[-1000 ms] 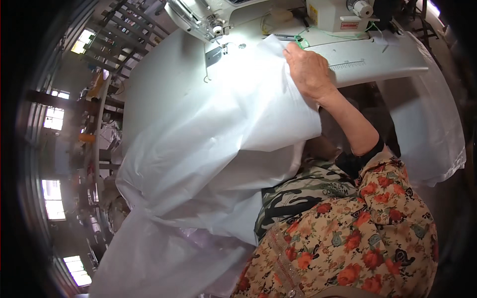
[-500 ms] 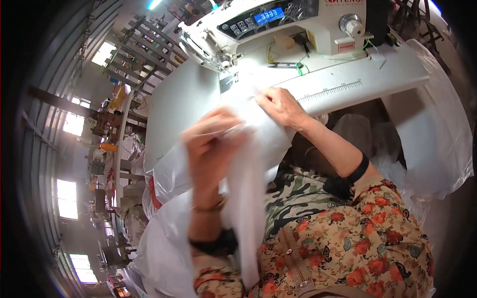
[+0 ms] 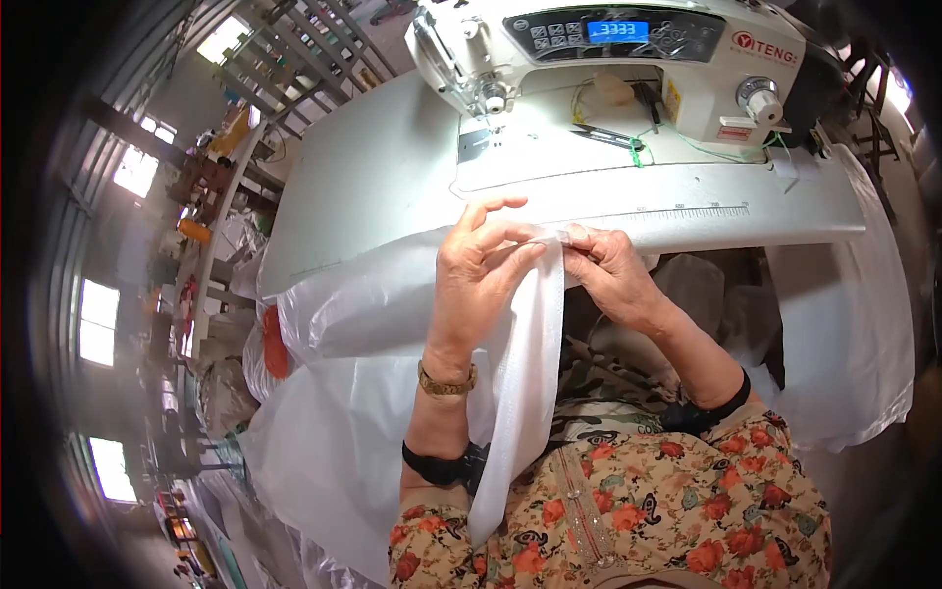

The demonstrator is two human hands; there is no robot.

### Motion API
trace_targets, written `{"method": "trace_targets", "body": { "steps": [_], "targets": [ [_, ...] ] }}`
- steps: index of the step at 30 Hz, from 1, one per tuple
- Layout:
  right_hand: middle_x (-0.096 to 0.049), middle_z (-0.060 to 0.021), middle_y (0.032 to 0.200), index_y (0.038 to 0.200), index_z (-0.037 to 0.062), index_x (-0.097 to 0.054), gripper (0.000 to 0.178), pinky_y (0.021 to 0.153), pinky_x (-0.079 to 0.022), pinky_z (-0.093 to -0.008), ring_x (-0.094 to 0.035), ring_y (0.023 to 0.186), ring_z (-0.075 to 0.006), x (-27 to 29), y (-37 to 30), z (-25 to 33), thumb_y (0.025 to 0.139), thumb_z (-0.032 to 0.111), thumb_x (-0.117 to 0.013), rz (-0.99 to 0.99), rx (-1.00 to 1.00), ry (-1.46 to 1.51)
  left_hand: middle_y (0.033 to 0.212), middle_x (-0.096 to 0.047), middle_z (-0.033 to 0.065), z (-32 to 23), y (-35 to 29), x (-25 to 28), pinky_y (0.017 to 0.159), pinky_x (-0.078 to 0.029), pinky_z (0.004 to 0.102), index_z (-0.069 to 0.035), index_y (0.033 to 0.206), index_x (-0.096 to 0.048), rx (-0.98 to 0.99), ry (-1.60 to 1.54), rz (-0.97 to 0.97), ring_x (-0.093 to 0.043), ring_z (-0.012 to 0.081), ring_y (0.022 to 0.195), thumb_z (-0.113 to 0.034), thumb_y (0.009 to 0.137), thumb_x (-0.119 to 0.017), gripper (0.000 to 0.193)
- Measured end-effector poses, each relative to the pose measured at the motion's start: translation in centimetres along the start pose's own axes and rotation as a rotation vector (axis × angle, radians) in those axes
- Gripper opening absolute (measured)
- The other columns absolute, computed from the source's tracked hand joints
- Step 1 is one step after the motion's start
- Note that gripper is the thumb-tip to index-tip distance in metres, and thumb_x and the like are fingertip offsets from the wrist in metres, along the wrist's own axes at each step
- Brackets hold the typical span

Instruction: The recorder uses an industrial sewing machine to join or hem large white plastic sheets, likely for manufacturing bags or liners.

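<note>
Workshop, daylight windows far left; a pale sewing table (image 3: 373,167) fills the middle. Left hand (image 3: 481,280) and right hand (image 3: 610,270) meet at the table's near edge, fingers of both pinched shut on the top end of a folded white fabric strip (image 3: 525,373) that hangs toward the lap. The sewing machine (image 3: 628,59) stands farther off, its needle bare. Judgement: the fold is being aligned, and stitching has not begun. More white fabric (image 3: 343,432) is heaped at near left.

Bare surface (image 3: 373,187) lies open ahead of both hands; the sewing machine (image 3: 628,59) (scissors (image 3: 608,137) under its arm) blocks the far side.
</note>
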State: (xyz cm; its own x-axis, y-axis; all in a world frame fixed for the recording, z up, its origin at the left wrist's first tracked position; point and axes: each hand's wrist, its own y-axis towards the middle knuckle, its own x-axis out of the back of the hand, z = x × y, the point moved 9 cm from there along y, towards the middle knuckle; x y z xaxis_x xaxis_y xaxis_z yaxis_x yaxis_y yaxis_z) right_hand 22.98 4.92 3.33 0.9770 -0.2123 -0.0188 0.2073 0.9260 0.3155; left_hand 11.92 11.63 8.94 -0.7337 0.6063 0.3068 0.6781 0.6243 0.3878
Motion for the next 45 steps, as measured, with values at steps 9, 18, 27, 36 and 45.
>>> {"method": "trace_targets", "body": {
  "steps": [9, 18, 27, 36, 45],
  "targets": [
    [-0.059, -0.0169, 0.081, 0.098, -0.0075, -0.058, 0.016, 0.071, -0.046, -0.0337, -0.057, 0.075, -0.024, -0.4, -0.1, 1.8, 0.091, 0.007, -0.056, 0.078, 0.066, -0.328, 0.081, -0.057, 0.002, 0.6, -0.6, 0.2, 0.066, -0.047, 0.0228, 0.003, 0.084, -0.063, 0.094, -0.115, 0.072, -0.054, 0.006, 0.076, -0.001, 0.083, -0.071, 0.009],
    [-0.056, -0.017, 0.076, 0.091, -0.0031, -0.061, 0.024, 0.083, -0.047, -0.0436, -0.057, 0.072, -0.0342, -1.9, -0.6, 5.9, 0.091, 0.021, -0.061, 0.154, 0.487, -0.692, 0.079, -0.057, -0.0005, 0.9, -1.0, 0.4, 0.059, -0.044, 0.0205, 0.004, 0.082, -0.063, 0.144, -0.202, 0.089, -0.052, 0.0037, 0.07, -0.002, 0.084, -0.07, 0.009],
    [-0.051, -0.0101, 0.063, 0.075, 0.001, -0.058, 0.025, 0.086, -0.049, -0.0454, -0.053, 0.06, -0.0309, -2.9, 0.0, 5.7, 0.091, 0.02, -0.062, 0.191, 0.568, -0.76, 0.082, -0.058, -0.0034, 1.1, -1.6, -0.2, 0.06, -0.039, 0.0149, 0.0, 0.083, -0.064, 0.178, -0.343, 0.154, -0.05, -0.0003, 0.072, -0.003, 0.084, -0.072, 0.008],
    [-0.061, -0.014, 0.072, 0.086, -0.0054, -0.063, 0.014, 0.088, -0.049, -0.0472, -0.058, 0.063, -0.0281, -1.2, 0.0, 6.7, 0.093, 0.005, -0.055, 0.128, 0.545, -0.496, 0.083, -0.056, -0.0045, 0.7, -3.6, 6.2, 0.053, -0.028, 0.0185, -0.003, 0.077, -0.062, 0.17, 0.068, 0.145, -0.036, 0.0016, 0.062, -0.004, 0.078, -0.073, 0.011],
    [-0.05, -0.007, 0.063, 0.084, -0.0035, -0.058, 0.017, 0.051, -0.037, -0.0257, -0.043, 0.053, -0.0145, -0.7, -0.2, 6.5, 0.097, 0.007, -0.054, -0.115, 0.325, -0.363, 0.07, -0.052, -0.006, -3.2, -4.1, 10.1, 0.054, -0.032, 0.0176, -0.002, 0.096, -0.062, 0.165, -0.076, 0.161, -0.041, 0.0006, 0.059, -0.003, 0.089, -0.063, 0.008]
  ]
}}
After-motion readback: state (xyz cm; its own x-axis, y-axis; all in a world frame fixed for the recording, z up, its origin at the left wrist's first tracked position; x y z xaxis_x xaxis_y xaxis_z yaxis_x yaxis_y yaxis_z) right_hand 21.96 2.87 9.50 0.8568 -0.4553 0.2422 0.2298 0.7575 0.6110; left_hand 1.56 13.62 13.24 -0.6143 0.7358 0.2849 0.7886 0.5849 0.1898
